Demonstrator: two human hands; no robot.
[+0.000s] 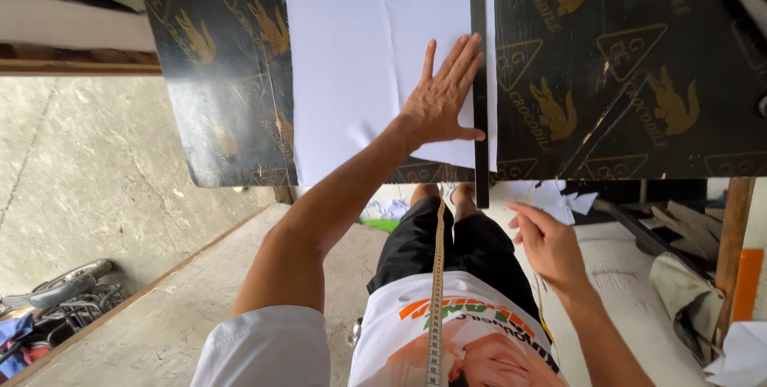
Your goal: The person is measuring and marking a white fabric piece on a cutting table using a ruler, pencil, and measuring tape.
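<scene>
My left hand [443,99] lies flat, fingers spread, on a large white sheet [359,43] spread over a black board tabletop [639,75] with gold printed figures. Its fingertips and thumb touch a long black straightedge [479,75], which lies along the sheet's right edge and sticks out past the table's near edge. My right hand [547,243] hovers below the table edge, just right of the straightedge's near end. Its fingers are loosely curled and nothing shows in them. A yellow measuring tape [435,291] hangs down my chest.
White paper scraps [559,199] lie on the concrete floor under the table. A wooden table leg [731,235] and an orange strip [747,283] stand at right, with crumpled cloth [687,295] beside them. Metal parts of a bike [56,291] show at lower left.
</scene>
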